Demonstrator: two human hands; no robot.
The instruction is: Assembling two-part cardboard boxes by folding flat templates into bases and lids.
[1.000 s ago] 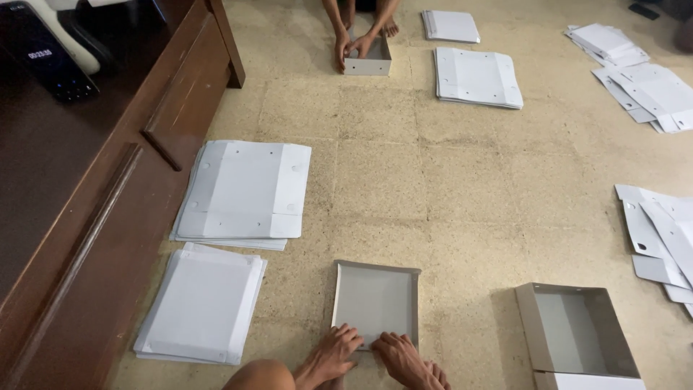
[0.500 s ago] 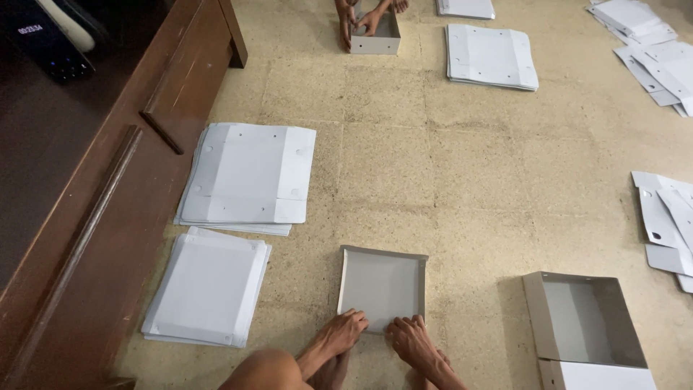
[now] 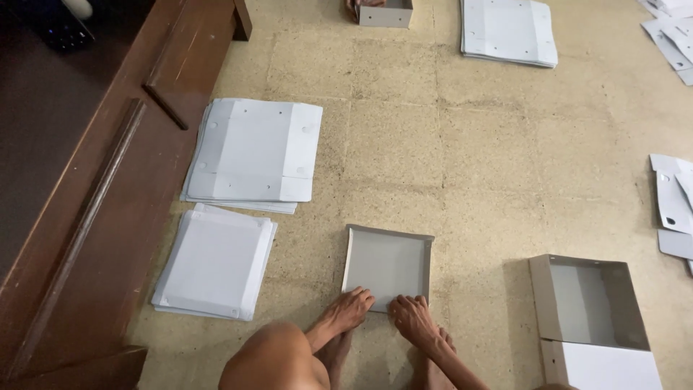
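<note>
Apparently both hands (image 3: 382, 312) on grey tray's (image 3: 388, 263) near edge (fingers flat).

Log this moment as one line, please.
left hand: pressing grey tray's near edge | right hand: same edge | finished box: right

single head view, steeply downward, near floor (image 3: 505, 166)

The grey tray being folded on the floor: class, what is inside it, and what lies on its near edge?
Nothing lies inside the grey tray: bare grey base, low raised sides. The left hand and right hand press its near edge, covering that side.
</note>
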